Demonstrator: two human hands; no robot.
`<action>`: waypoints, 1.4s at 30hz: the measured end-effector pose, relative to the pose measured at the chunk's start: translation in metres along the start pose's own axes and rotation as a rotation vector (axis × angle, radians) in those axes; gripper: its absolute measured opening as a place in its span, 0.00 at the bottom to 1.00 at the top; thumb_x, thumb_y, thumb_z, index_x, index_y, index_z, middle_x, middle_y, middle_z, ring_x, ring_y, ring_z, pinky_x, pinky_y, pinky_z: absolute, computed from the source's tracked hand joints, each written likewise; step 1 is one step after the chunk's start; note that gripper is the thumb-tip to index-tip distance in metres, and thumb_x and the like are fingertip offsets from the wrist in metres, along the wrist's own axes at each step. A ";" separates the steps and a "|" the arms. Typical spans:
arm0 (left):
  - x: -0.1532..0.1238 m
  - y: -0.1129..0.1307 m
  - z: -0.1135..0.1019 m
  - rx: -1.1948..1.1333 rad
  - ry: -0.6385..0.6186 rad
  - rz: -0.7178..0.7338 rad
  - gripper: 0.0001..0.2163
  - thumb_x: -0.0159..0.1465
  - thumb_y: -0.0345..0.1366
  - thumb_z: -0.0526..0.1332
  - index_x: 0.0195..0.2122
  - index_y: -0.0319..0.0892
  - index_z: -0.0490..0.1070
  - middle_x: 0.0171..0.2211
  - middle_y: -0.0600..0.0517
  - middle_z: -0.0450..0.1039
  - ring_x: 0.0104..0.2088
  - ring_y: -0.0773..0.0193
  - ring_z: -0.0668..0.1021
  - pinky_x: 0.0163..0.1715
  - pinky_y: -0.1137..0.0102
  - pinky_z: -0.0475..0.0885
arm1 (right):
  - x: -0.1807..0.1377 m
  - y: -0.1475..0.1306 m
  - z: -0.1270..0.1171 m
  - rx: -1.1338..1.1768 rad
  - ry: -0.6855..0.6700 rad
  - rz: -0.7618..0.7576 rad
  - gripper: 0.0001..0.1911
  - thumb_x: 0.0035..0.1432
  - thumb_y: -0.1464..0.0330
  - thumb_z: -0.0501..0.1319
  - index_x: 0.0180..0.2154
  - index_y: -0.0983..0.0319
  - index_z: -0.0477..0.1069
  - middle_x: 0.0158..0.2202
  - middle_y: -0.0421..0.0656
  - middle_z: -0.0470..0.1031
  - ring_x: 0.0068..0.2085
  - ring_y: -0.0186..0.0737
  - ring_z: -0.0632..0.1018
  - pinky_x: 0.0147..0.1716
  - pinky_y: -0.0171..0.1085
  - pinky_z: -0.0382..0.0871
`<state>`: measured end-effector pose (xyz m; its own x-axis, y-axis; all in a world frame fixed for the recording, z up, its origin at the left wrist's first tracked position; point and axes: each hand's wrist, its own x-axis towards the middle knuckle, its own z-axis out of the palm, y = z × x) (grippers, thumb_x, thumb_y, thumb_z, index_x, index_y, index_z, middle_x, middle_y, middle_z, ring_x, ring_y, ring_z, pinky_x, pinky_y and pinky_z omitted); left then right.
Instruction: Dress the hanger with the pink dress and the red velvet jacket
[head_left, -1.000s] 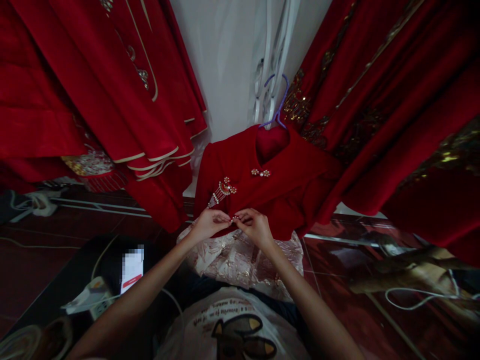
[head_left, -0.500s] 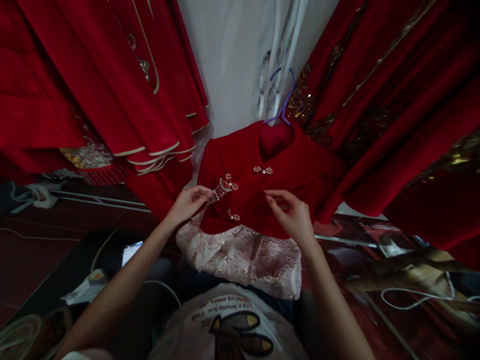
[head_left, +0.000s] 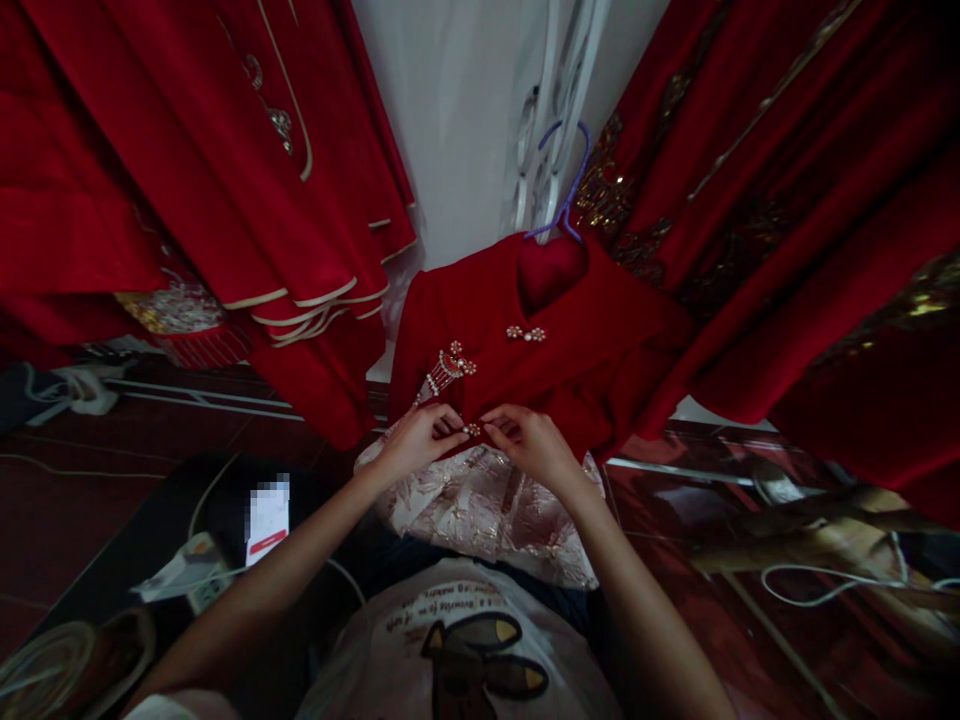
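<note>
A red jacket (head_left: pixel 495 290) with a V-neck hangs in front of me on a purple hanger (head_left: pixel 566 200). Small pearly flower buttons decorate it: one pair (head_left: pixel 525 334) below the neck, and a lower beaded flower button (head_left: pixel 472 430) near the hem. My left hand (head_left: pixel 421 438) pinches at the left side of that lower button. From the other side, my right hand (head_left: pixel 531 442) has thumb and forefinger closed at its edge. A beaded tassel brooch (head_left: pixel 448 368) lies on the jacket above my left hand. Below the hem spreads a pale pink brocade skirt (head_left: pixel 495 500).
Red garments with cream edging (head_left: pixel 300 220) hang at left. More red garments with gold embroidery (head_left: pixel 750 250) hang at right. A lit phone (head_left: pixel 268 515) lies on a dark surface by my left forearm. A white cable (head_left: pixel 810 600) loops at lower right.
My left hand has left the tassel brooch and moved down and right to the lower button. My right hand has come down and left to meet it. The phone screen shows more fully.
</note>
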<state>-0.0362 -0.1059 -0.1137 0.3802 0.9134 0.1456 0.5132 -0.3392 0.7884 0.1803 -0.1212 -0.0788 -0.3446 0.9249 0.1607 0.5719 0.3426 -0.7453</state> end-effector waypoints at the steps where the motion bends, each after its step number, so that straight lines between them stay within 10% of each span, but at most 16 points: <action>1: 0.000 0.000 0.001 -0.012 0.009 -0.002 0.10 0.60 0.42 0.65 0.37 0.41 0.74 0.34 0.52 0.78 0.32 0.67 0.79 0.34 0.72 0.74 | 0.001 0.003 0.002 0.030 -0.005 0.002 0.10 0.60 0.69 0.60 0.43 0.59 0.75 0.38 0.42 0.80 0.39 0.36 0.80 0.39 0.34 0.74; 34: -0.003 0.011 0.012 0.007 0.119 -0.029 0.11 0.62 0.40 0.63 0.27 0.40 0.66 0.24 0.56 0.71 0.25 0.70 0.73 0.25 0.76 0.65 | 0.010 0.019 0.036 0.188 0.092 0.042 0.04 0.56 0.71 0.62 0.36 0.62 0.74 0.31 0.41 0.78 0.33 0.34 0.79 0.34 0.32 0.73; 42: 0.031 0.032 -0.044 0.263 0.151 0.214 0.12 0.62 0.44 0.63 0.42 0.43 0.70 0.38 0.50 0.73 0.37 0.64 0.76 0.39 0.68 0.73 | 0.005 0.010 -0.001 0.227 -0.108 0.033 0.05 0.55 0.68 0.64 0.35 0.62 0.74 0.30 0.41 0.79 0.32 0.34 0.78 0.33 0.32 0.71</action>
<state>-0.0414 -0.0785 -0.0575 0.3922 0.8320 0.3922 0.6221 -0.5541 0.5532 0.1849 -0.1131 -0.0854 -0.4130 0.9078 0.0731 0.4064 0.2555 -0.8772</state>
